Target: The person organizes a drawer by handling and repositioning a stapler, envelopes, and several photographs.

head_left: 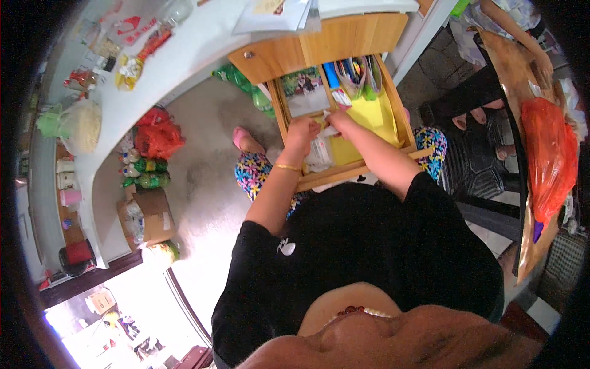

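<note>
A wooden drawer [301, 180] is pulled out over my lap. Both my hands are inside it, close together. My left hand [301, 133] is closed with curled fingers, and I cannot make out what is in it. My right hand [340, 122] pinches a small white piece [327, 115], too small to name. Under my hands lies a clear plastic packet [319, 154]. A printed picture sheet [304, 92] fills the drawer's far left. On the right is a yellow sheet [375, 123], with a pouch of pens and small items [352, 75] behind it.
A white curved counter [184, 58] with bags and packets runs along the left. On the floor are a red plastic bag [158, 134], green bottles [150, 180] and a cardboard box [153, 215]. At right, a wooden table [530, 258] bears an orange bag [547, 160]; another person's arm [513, 27] reaches over it.
</note>
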`<state>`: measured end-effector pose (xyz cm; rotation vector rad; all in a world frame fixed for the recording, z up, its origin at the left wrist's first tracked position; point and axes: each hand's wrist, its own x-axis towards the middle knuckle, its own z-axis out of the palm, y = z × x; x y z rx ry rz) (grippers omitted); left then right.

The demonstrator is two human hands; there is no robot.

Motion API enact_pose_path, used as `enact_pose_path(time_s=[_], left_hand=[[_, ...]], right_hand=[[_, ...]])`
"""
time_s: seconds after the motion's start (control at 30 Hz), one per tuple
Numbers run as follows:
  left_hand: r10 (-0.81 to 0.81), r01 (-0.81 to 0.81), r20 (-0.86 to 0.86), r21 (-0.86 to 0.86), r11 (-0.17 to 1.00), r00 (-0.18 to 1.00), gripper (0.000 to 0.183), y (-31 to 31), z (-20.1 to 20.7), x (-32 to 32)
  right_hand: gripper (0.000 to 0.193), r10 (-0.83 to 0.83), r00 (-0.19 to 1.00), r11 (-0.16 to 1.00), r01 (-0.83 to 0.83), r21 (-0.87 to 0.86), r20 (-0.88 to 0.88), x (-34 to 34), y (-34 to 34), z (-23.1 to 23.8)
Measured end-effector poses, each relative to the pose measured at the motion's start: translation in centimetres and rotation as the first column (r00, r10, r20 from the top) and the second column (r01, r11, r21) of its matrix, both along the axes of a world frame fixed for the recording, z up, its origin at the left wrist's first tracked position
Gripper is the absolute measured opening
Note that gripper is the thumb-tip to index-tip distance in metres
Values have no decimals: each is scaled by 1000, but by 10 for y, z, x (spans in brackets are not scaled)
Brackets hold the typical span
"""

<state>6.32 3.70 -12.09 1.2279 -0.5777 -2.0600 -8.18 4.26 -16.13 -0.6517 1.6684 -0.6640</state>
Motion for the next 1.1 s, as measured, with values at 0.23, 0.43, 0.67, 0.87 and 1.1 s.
enact_pose_path(time_s=[0.23,0.43,0.67,0.87,1.1], left_hand=[[-40,168,234,-557,813,971,21,-5,152,-5],[312,286,327,-943,171,892,27,-77,244,-25],[613,885,743,-442,149,267,66,-171,233,-44],[454,926,875,-297,231,167,48,-174,239,-59],[551,967,831,-196,162,76,26,-161,254,-66]], right_hand=[[19,289,309,436,-885,-162,-906,-18,9,-2],[24,199,805,772,-480,-417,-559,-3,4,-12],[28,205,824,779,-464,-422,-528,5,10,13],[26,190,826,764,-463,-449,-530,4,11,16],[25,186,818,759,-471,-448,-544,4,10,22]])
